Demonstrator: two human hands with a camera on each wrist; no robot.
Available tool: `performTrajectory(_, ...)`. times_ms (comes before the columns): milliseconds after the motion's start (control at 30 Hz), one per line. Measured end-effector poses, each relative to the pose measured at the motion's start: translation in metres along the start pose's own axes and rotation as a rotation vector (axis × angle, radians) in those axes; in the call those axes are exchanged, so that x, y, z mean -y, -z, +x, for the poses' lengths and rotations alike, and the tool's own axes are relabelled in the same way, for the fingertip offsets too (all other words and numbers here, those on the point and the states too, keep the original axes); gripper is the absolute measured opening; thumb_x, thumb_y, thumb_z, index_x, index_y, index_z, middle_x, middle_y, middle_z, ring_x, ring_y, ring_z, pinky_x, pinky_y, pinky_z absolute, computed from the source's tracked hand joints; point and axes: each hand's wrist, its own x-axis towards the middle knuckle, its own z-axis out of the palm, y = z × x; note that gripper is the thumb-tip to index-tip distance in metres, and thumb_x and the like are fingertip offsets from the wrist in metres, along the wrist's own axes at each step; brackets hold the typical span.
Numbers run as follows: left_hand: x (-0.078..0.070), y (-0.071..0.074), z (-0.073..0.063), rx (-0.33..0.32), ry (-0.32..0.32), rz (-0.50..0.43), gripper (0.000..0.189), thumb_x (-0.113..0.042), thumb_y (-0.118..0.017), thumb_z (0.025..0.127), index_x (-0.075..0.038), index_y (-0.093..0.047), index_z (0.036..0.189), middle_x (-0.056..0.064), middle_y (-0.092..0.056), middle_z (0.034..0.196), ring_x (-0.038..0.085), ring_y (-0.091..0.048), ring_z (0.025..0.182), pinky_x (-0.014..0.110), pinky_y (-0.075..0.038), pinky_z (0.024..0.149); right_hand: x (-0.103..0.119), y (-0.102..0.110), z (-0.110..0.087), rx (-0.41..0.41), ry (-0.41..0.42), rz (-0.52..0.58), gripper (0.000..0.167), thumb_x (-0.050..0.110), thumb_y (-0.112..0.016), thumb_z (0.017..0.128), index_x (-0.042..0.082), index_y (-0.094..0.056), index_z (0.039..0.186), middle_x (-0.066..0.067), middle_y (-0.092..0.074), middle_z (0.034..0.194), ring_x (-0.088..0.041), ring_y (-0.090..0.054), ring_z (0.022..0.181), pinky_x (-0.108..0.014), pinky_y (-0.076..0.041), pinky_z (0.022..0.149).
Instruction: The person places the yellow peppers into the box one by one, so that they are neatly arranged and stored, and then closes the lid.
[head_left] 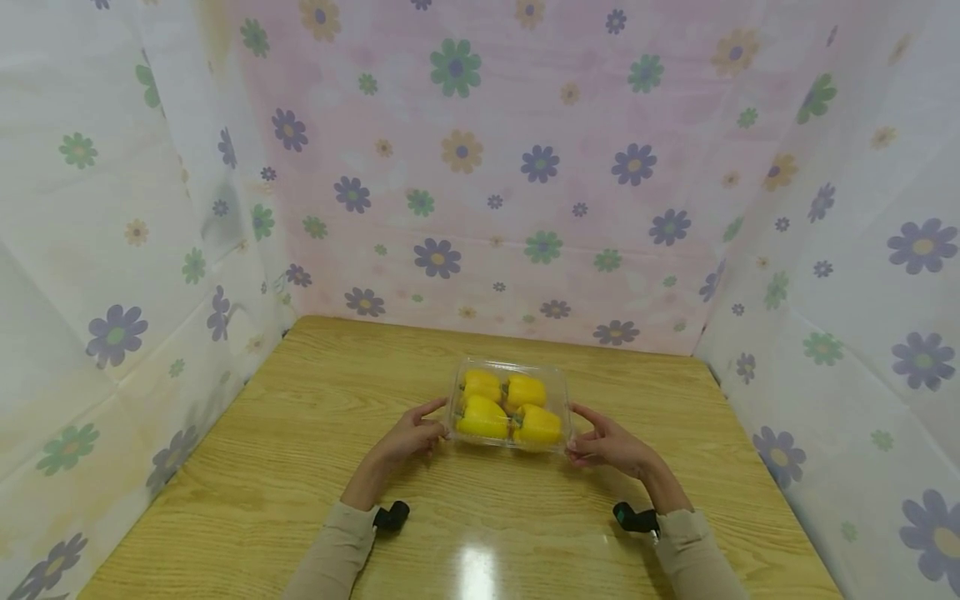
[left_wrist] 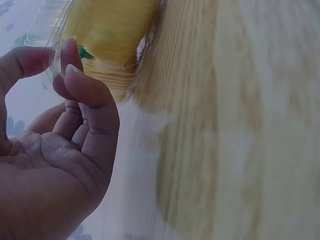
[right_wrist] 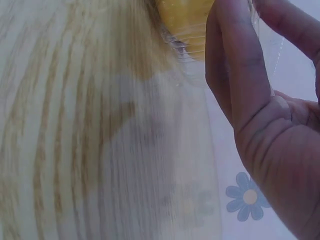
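Note:
A clear plastic container (head_left: 557,388) with several yellow bell peppers (head_left: 482,417) inside sits between the two hands in the head view. My left hand (head_left: 405,437) pinches the rim at its left end. In the left wrist view, thumb and fingertips meet on the clear edge beside a yellow pepper (left_wrist: 112,30) with a green stem. At the opposite end, my right hand (head_left: 611,448) holds the rim between thumb and fingers. The right wrist view shows bent fingers (right_wrist: 245,65) at the container's edge, with their tips cut off by the frame.
A wood-grain table (head_left: 337,375) lies under the container and arms. Flower-print curtains (head_left: 495,167) stand behind it and along both sides. Each wrist wears a small black device, one on the left (head_left: 392,517) and one on the right (head_left: 636,518).

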Motion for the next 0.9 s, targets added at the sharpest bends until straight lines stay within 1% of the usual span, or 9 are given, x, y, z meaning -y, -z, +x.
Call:
performTrajectory(67,-0.0005,0.0004,-0.0002,0.008,-0.002,0.004,0.067,-0.009,-0.058,0.101,-0.007,-0.029,0.161,0.006,-0.071,0.091,0.011,-0.045,0.064,0.023,-0.047,0.059,-0.0002,0.0011,0.0002,0.003,0.007,0.001,0.088,0.013,-0.062,0.103,0.007,0.000,0.164,-0.023,-0.073,0.108,-0.026,-0.073,0.096,-0.037,-0.061,0.083)
performTrajectory(300,-0.0027,-0.0009,0.0003,0.002,0.002,0.005,0.067,-0.009,-0.059,0.100,-0.008,-0.030,0.161,0.008,-0.071,0.093,0.009,-0.046,0.065,0.023,-0.047,0.060,0.0008,0.0029,0.0009,0.008,0.014,-0.004,0.086,0.013,-0.061,0.103,0.007,0.000,0.164,-0.022,-0.073,0.110,-0.026,-0.072,0.098,-0.039,-0.060,0.086)
performTrajectory(533,-0.0045,0.0002,-0.0030,0.011,0.006,0.008,0.067,-0.009,-0.058,0.101,-0.007,-0.028,0.161,0.009,-0.072,0.094,0.009,-0.046,0.064,0.024,-0.047,0.060,-0.0005,0.0009,0.0022,0.007,0.017,0.007,0.086,0.014,-0.061,0.104,0.009,0.000,0.165,-0.021,-0.071,0.112,-0.026,-0.072,0.100,-0.041,-0.059,0.089)
performTrajectory(767,-0.0070,0.0019,-0.0033,0.008,0.009,0.017,0.069,-0.012,-0.061,0.101,-0.008,-0.029,0.161,0.013,-0.073,0.097,0.010,-0.048,0.065,0.025,-0.048,0.061,0.0007,0.0009,0.0027,0.009,0.020,0.014,0.088,0.017,-0.061,0.104,0.011,0.002,0.165,-0.017,-0.071,0.111,-0.027,-0.071,0.103,-0.041,-0.059,0.091)
performTrajectory(900,-0.0078,0.0042,-0.0031,0.020,0.010,0.013,0.067,-0.012,-0.060,0.102,-0.010,-0.029,0.162,0.014,-0.072,0.098,0.011,-0.047,0.065,0.025,-0.048,0.061,-0.0006,0.0027,0.0031,0.010,0.027,-0.003,0.085,0.018,-0.059,0.105,0.009,0.001,0.165,-0.022,-0.068,0.119,-0.031,-0.070,0.108,-0.043,-0.057,0.095)
